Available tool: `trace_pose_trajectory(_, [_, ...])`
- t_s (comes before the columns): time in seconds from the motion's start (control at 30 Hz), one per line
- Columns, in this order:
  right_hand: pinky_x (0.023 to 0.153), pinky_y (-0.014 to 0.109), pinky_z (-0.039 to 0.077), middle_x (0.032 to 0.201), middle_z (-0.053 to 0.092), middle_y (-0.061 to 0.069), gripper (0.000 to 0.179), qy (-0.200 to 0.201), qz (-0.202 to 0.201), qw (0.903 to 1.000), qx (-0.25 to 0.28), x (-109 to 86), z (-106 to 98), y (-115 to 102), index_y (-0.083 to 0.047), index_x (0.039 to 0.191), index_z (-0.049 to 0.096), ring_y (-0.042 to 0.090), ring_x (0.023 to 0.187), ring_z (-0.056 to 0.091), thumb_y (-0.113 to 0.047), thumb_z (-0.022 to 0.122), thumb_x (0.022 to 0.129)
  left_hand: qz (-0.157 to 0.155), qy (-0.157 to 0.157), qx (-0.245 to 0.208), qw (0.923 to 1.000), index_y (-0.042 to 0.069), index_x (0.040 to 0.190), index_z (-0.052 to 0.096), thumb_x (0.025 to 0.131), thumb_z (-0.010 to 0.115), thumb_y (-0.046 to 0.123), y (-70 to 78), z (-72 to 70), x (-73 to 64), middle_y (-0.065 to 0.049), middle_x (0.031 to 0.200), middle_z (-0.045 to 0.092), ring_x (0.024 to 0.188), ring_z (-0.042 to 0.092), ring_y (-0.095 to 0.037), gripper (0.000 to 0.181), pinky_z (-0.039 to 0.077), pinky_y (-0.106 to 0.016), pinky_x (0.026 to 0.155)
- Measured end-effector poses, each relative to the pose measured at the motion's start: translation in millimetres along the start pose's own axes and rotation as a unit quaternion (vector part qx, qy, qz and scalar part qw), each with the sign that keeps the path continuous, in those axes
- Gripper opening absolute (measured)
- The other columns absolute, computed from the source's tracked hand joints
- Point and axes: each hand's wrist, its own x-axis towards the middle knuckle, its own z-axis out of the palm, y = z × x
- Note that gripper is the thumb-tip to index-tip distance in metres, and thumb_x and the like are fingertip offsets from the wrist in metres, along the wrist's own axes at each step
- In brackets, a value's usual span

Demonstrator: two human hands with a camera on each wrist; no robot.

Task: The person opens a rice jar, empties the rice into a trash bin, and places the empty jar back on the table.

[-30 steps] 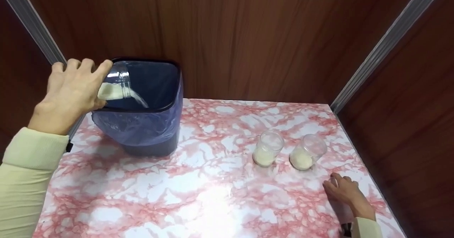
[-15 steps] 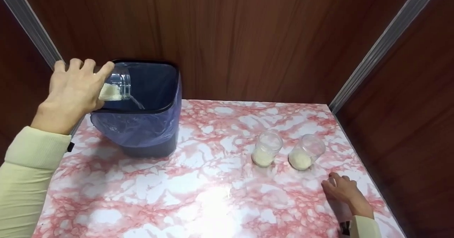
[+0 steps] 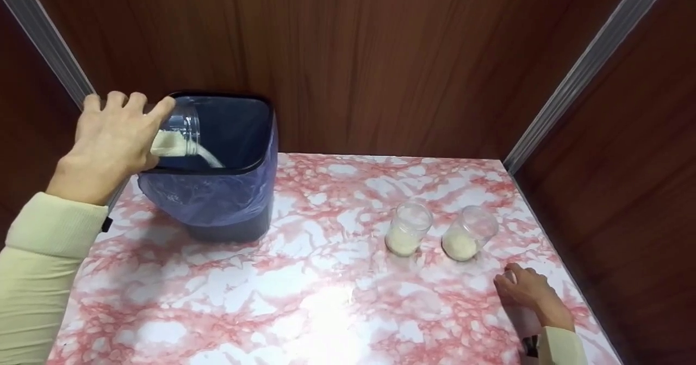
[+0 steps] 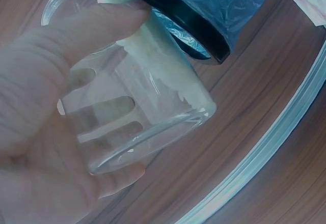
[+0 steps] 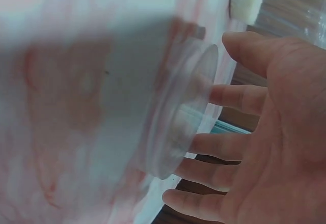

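Observation:
My left hand (image 3: 111, 142) grips a clear jar (image 4: 147, 89) laid on its side at the rim of the lined trash bin (image 3: 234, 233). From the jar's mouth a thin stream of pale, fine grains (image 3: 210, 156) falls into the bin. More grains lie along the jar's lower wall. At the right, my right hand (image 3: 528, 293) rests low over the table with loosely bent fingers. In the right wrist view a clear round lid (image 5: 178, 112) lies on the table, with fingertips right at its edge and the thumb apart from it.
Two clear jars (image 3: 409, 224) (image 3: 468, 233) with pale grains in their bottoms stand on the red-and-white marbled table (image 3: 304, 321), left of my right hand. Brown wood panels (image 3: 370, 60) enclose the back and sides. A bluish plastic liner (image 3: 217, 196) hangs over the bin's rim.
The grains keep pouring; the stream thinned half a second ago and is thicker now. Left hand and jar shifted only slightly. The right hand stays about where it was.

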Motion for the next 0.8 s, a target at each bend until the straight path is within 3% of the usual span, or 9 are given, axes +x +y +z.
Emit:
trace_pose_trajectory(0.27, [0.081, 0.058, 0.049, 0.097, 0.065, 0.029, 0.037, 0.026, -0.037, 0.9989, 0.012, 1.9, -3.4, 0.2, 0.003, 0.11, 0.058, 0.047, 0.092, 0.063, -0.031, 0.054, 0.096, 0.005, 0.007, 0.006, 0.9999, 0.011, 0.131, 0.038, 0.064, 0.081, 0.01, 2.0, -0.2, 2.4, -0.032, 0.112, 0.049, 0.104, 0.042, -0.056, 0.08, 0.031, -0.071, 0.087])
trace_pose_trajectory(0.6, [0.082, 0.068, 0.045, 0.106, 0.057, 0.038, 0.048, 0.02, -0.002, 0.9997, -0.011, 5.2, -1.6, -0.7, 0.007, 0.12, 0.052, 0.061, 0.098, 0.053, -0.034, 0.052, 0.096, 0.006, 0.001, 0.019, 0.9998, 0.012, 0.132, 0.039, 0.068, 0.076, 0.008, 4.2, 0.2, 5.9, -0.032, 0.114, 0.049, 0.104, 0.043, -0.055, 0.074, 0.032, -0.07, 0.087])
trace_pose_trajectory(0.8, [0.081, 0.068, 0.045, 0.106, 0.057, 0.038, 0.048, 0.021, -0.005, 0.9997, -0.014, 6.0, -0.7, 0.1, 0.008, 0.121, 0.052, 0.061, 0.098, 0.053, -0.033, 0.052, 0.095, 0.005, -0.007, 0.024, 0.9997, 0.012, 0.134, 0.039, 0.069, 0.075, 0.007, 4.0, -1.7, 6.1, -0.032, 0.116, 0.049, 0.106, 0.042, -0.055, 0.074, 0.031, -0.071, 0.089])
